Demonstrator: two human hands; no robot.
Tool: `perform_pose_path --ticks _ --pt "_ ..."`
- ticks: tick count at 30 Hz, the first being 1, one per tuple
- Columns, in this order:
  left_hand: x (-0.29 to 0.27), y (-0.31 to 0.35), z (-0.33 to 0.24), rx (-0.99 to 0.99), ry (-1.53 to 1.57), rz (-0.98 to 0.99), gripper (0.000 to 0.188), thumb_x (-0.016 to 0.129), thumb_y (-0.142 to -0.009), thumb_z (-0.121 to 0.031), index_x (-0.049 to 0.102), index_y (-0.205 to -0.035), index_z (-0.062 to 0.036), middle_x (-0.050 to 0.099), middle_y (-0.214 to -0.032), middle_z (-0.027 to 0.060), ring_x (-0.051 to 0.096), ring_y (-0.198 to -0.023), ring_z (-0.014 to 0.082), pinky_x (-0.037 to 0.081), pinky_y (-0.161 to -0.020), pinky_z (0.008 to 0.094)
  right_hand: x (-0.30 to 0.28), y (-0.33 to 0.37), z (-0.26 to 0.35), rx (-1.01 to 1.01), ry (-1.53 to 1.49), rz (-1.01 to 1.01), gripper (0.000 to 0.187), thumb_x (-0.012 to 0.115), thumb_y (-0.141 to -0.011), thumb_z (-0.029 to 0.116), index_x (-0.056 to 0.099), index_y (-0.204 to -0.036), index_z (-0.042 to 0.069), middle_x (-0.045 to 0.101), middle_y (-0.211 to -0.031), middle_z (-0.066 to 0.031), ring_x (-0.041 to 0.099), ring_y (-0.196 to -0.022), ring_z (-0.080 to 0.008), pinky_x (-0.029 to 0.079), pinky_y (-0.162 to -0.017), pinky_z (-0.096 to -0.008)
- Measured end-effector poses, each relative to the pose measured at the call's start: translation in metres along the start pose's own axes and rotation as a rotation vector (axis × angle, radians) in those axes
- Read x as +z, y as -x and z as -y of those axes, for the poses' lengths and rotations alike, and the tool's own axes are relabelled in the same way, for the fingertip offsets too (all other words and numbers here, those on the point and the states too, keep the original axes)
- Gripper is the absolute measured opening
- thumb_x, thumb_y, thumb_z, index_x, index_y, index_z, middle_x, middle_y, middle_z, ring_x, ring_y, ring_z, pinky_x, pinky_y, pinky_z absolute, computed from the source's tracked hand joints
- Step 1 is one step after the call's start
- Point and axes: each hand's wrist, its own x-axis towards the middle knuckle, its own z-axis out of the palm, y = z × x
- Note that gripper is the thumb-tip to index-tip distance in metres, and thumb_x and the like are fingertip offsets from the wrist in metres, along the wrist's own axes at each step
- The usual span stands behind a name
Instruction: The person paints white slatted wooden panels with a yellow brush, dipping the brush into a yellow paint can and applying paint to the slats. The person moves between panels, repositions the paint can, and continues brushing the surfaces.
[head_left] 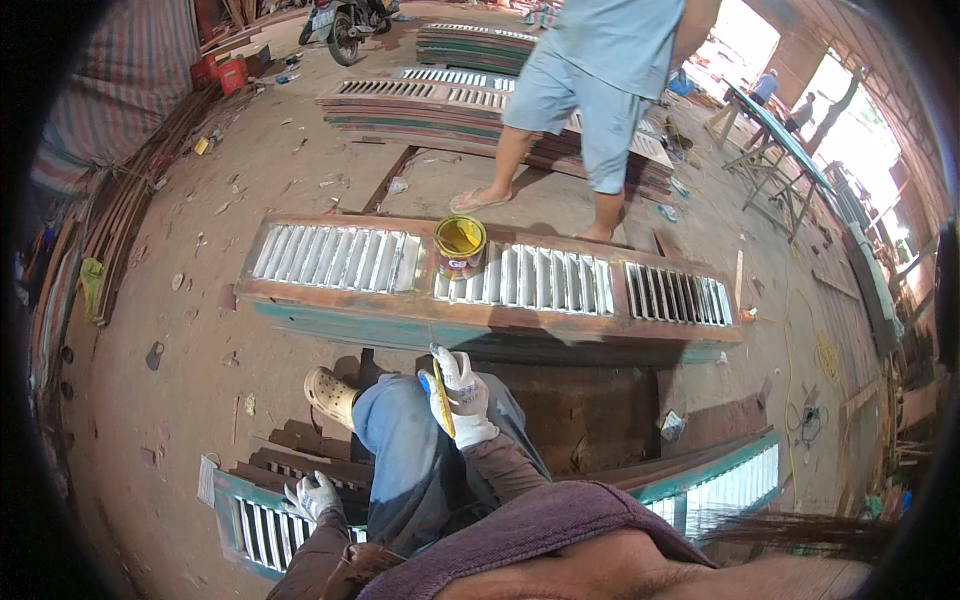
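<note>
The gloved right hand (464, 394) has its fingers wrapped round a yellow tool (437, 405), near the long shutter (526, 278). The tool looks light and stiff, best held by its middle. The left hand (314, 496) is on a green shutter (268, 533); I can't tell if its fingers are gripping.

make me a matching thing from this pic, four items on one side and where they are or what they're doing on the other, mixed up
1. paint can
2. left hand
3. right hand
4. motorbike

a. gripping a yellow tool
b. at the top of the view
c. on the brown slatted panel
d. at the green-framed panel

Pairs: 1-c, 2-d, 3-a, 4-b
</note>
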Motion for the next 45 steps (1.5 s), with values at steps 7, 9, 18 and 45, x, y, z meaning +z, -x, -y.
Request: perform_pose_path --ticks 7,9,18,45 --pt "-0.003 0.002 -0.001 0.008 -0.004 -0.011 0.044 0.051 -0.087 -0.046 0.07 -0.105 -0.0107 0.064 -0.119 0.0025 0.032 -0.135 0.0293 0.011 -0.113 0.0547 -0.003 0.0 0.002 0.044 -0.026 0.034 0.045 0.071 -0.081 0.02 0.053 -0.122 0.012 0.06 -0.102 -0.0114 0.065 -0.083 -0.0317 0.053 -0.068 -0.0379" --pt "-0.003 0.002 -0.002 0.004 0.0 -0.006 0.045 0.051 -0.087 -0.046 0.07 -0.106 -0.0106 0.064 -0.119 0.0028 0.032 -0.135 0.0292 0.01 -0.114 0.0547 -0.004 -0.001 0.003 0.04 -0.05 0.031 0.046 0.071 -0.081 0.02 0.052 -0.122 0.012 0.06 -0.102 -0.0113 0.065 -0.083 -0.0317 0.053 -0.068 -0.0378" --pt "-0.001 0.002 0.0 0.004 0.006 -0.008 0.045 0.051 -0.087 -0.047 0.07 -0.106 -0.0112 0.064 -0.119 0.0035 0.032 -0.135 0.0288 0.01 -0.114 0.0542 -0.004 -0.001 0.002 0.024 -0.043 0.027 0.046 0.072 -0.081 0.019 0.052 -0.122 0.012 0.06 -0.102 -0.0105 0.065 -0.083 -0.0304 0.053 -0.068 -0.0367" --pt "0.009 0.0 0.005 0.04 0.023 -0.083 0.042 0.052 -0.087 -0.044 0.071 -0.097 -0.0088 0.068 -0.109 0.0059 0.036 -0.131 0.0322 0.014 -0.111 0.0551 -0.002 0.0 0.0 0.04 -0.037 0.033 0.047 0.073 -0.08 0.02 0.053 -0.122 0.012 0.059 -0.102 -0.011 0.065 -0.081 -0.031 0.053 -0.066 -0.0372"
